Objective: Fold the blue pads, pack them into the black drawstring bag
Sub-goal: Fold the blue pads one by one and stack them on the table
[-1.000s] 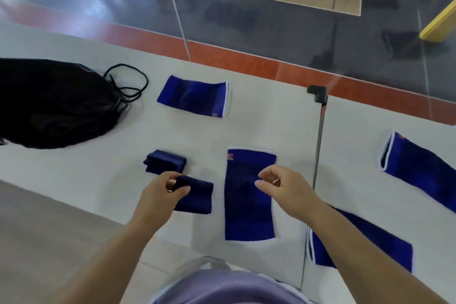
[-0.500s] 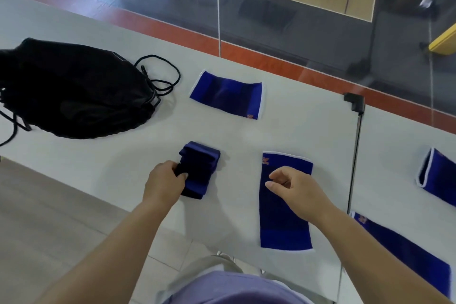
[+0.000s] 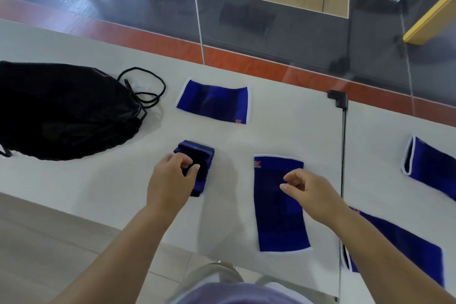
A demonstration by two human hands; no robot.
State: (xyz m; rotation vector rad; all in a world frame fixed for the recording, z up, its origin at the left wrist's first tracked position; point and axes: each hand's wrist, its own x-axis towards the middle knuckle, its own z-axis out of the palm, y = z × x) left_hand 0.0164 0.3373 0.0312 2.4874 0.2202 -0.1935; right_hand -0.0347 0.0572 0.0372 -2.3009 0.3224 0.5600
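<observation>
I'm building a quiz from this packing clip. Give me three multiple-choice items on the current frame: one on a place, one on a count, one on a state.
1. Where does the black drawstring bag lie?
A. far left of the table
B. far right of the table
C. on the floor

2. How many blue pads lie flat and unfolded?
A. one
B. two
C. four

3. What is the right hand doing?
A. gripping the bag
B. hovering over a flat pad, holding nothing
C. pulling the cord

Answers:
1 A, it lies at the left edge, beyond the left hand.
2 C, four flat pads show, apart from the folded stack.
3 B, loosely curled fingers hold nothing above the flat pad.
</observation>
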